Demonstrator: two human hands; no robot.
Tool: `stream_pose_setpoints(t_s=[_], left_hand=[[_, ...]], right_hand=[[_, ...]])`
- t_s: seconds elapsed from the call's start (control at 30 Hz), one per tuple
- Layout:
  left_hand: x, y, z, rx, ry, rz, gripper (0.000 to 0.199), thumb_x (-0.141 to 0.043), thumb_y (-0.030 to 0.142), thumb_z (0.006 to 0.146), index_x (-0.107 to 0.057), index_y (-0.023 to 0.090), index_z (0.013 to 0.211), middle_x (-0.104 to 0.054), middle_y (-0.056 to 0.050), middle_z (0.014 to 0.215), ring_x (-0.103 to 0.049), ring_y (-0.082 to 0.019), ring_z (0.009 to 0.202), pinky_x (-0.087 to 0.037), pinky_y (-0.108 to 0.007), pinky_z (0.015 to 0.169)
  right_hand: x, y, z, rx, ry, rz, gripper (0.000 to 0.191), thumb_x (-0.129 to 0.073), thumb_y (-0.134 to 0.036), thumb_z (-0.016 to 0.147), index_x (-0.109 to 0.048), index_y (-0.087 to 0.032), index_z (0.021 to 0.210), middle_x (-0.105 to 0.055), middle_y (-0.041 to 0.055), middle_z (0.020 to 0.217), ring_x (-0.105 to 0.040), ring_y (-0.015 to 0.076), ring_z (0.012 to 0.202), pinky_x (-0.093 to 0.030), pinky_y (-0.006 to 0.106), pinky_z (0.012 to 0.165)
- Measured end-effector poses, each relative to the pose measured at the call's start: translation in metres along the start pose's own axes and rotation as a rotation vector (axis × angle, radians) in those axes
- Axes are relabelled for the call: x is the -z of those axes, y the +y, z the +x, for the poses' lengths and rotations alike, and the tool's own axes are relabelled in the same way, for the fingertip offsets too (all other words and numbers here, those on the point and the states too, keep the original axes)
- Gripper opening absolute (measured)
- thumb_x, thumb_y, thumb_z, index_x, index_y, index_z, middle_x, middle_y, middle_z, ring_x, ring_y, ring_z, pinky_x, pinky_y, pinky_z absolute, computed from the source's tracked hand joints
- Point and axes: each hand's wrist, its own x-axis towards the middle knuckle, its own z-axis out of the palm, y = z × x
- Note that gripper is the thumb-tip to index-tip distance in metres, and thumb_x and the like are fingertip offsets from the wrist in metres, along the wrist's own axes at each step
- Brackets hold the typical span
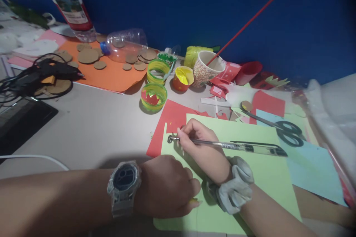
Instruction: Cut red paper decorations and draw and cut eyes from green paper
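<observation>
My right hand (pixel 198 142) is closed on a black pen (pixel 222 144), its tip at a small dark mark near the upper left corner of a light green sheet (pixel 267 166). Below and to the left, my left hand (pixel 169 189) rests on the sheet's lower left part with its fingers curled. A bit of something yellow shows at its fingertips, too small to name. A red sheet (pixel 174 111) lies partly under the green one. A grey watch is on my left wrist and a grey scrunchie on my right.
Black scissors (pixel 289 129) lie on blue paper (pixel 317 166) at the right. Behind stand a patterned cup (pixel 207 68) and green rings (pixel 154 97). Cardboard discs (pixel 88 55) and a clear bottle (pixel 126 42) lie on orange paper (pixel 111 77). A glue gun (pixel 52 69) sits left.
</observation>
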Motion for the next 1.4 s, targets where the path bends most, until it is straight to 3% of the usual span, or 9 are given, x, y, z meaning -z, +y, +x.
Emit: stream_pose_setpoints(t_s=[0.33,0.67,1.4], left_hand=[[0.0018,-0.0008,-0.0001,-0.006,-0.015,-0.023,0.023,-0.050,0.038,0.087,-0.059,0.018,0.079,-0.062,-0.001,0.066,-0.055,-0.017,0.050,-0.030,-0.032,0.041],[0.0001,-0.0020,-0.0005,-0.013,-0.003,-0.034,0.024,-0.052,0.039,0.087,-0.059,0.017,0.078,-0.063,-0.001,0.065,-0.056,-0.017,0.051,-0.025,-0.030,0.041],[-0.0041,-0.0034,-0.0009,-0.029,-0.001,-0.035,0.023,-0.048,0.038,0.089,-0.058,0.018,0.080,-0.061,0.001,0.066,-0.055,-0.017,0.050,-0.028,-0.032,0.040]], right_hand=[[-0.0020,-0.0007,-0.0007,0.008,0.017,-0.039,0.027,-0.053,-0.038,0.086,-0.041,-0.021,0.069,-0.052,-0.0034,0.064,-0.049,0.0114,0.055,-0.038,0.025,0.054],[-0.0007,-0.0008,-0.0008,0.023,-0.014,-0.059,0.026,-0.053,-0.036,0.086,-0.042,-0.021,0.068,-0.051,-0.0031,0.064,-0.049,0.0120,0.058,-0.037,0.025,0.053],[-0.0004,0.0029,-0.0010,0.001,0.003,-0.028,0.029,-0.054,-0.039,0.086,-0.041,-0.021,0.068,-0.049,-0.0048,0.061,-0.047,0.0100,0.053,-0.039,0.024,0.052]])
